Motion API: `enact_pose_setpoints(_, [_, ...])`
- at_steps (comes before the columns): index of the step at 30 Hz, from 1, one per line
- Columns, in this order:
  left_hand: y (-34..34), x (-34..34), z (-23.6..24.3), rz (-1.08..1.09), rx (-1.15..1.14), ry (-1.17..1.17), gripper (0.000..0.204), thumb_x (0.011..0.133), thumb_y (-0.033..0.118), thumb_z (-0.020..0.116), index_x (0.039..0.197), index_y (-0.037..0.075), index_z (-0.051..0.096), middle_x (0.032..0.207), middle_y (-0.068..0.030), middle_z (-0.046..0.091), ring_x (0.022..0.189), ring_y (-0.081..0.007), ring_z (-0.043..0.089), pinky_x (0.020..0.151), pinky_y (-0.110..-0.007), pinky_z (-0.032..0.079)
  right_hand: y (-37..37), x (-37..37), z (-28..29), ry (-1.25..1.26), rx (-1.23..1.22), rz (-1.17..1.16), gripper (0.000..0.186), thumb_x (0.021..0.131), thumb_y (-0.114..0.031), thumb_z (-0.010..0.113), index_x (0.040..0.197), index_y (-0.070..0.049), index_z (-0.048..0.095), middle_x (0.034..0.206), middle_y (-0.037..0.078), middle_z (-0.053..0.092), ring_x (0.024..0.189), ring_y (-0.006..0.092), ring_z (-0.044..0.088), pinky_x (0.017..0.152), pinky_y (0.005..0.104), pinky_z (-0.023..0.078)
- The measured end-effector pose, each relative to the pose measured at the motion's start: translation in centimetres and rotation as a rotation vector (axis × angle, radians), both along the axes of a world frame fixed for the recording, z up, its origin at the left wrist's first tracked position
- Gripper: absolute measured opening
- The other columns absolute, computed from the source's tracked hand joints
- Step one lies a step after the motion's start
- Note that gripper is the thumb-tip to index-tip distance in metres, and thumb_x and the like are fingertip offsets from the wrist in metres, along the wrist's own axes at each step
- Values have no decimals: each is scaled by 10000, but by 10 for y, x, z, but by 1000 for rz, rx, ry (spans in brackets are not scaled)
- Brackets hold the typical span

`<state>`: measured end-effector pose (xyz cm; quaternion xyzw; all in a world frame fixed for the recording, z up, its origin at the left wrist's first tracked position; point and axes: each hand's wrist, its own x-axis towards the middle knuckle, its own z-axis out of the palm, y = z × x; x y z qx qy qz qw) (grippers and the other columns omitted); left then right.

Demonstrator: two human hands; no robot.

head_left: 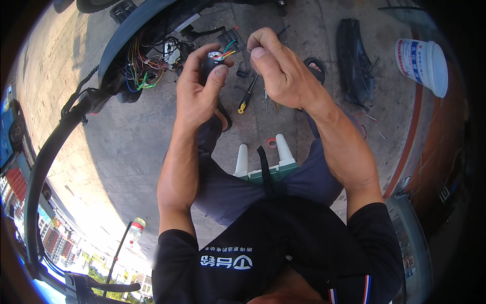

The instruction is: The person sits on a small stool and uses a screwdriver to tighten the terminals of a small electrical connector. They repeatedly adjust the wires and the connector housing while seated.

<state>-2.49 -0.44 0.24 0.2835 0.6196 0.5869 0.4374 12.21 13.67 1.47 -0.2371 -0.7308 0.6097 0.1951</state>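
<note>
My left hand (196, 88) is closed around a dark rounded part (211, 65), its thumb and fingers on either side. Out of the top of that part come thin coloured wires (228, 52), green, yellow and red among them, pointing toward my other hand. My right hand (281, 73) is raised just to the right of the wire ends, thumb and index finger pinched together. Whatever sits in that pinch, if anything, is too small or hidden to make out. A small gap shows between the two hands.
Left of my hands hangs a tangled wiring harness (144, 63) by a vehicle's dark curved frame (48, 157). On the ground lie a yellow-and-black screwdriver (245, 100), a red tape roll (272, 143) and a black rubber piece (354, 63). A white bucket (430, 71) stands right; a green stool (263, 176) is below me.
</note>
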Motion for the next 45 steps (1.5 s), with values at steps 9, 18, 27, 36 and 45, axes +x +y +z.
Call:
enact_pose_setpoints(9, [-4, -2, -2, -83, -63, 282, 448, 979, 198, 652, 1364, 27, 500, 1108, -73, 665, 910, -91, 596, 760, -233, 500, 4, 3, 1, -77, 91, 180, 116, 938, -65, 573, 1024, 4, 607, 663, 72, 553, 595, 118, 513, 569, 323, 421])
enact_pose_setpoints(18, [1, 3, 5, -160, -19, 506, 430, 927, 217, 706, 1274, 7, 564, 1032, -118, 675, 906, -182, 643, 784, -308, 517, 5, 3, 5, -139, 86, 185, 143, 926, -100, 619, 1028, -10, 662, 652, 84, 591, 571, 137, 546, 552, 310, 433])
enact_pose_setpoints(27, [2, 3, 18, -276, -189, 425, 377, 911, 242, 732, 1186, 14, 612, 935, -59, 684, 833, -115, 612, 759, -283, 503, 9, 6, 7, -148, 197, 257, 114, 859, -113, 649, 911, -16, 682, 684, 135, 628, 588, 260, 610, 558, 365, 459])
enact_pose_setpoints(36, [-8, 3, 17, -327, -111, 194, 345, 930, 239, 716, 1146, 8, 576, 723, -45, 651, 458, -99, 575, 415, -251, 434, 1, 9, 8, -14, 422, 267, 82, 803, -127, 676, 852, -70, 645, 709, 103, 633, 660, 344, 631, 575, 437, 480])
enact_pose_setpoints(45, [-15, 4, 10, -330, -29, 137, 334, 924, 253, 727, 1128, 20, 599, 697, 6, 628, 472, -53, 526, 430, -235, 397, -5, 9, 10, 84, 535, 270, 86, 751, -53, 692, 819, -53, 638, 692, 80, 605, 622, 299, 608, 557, 398, 474])
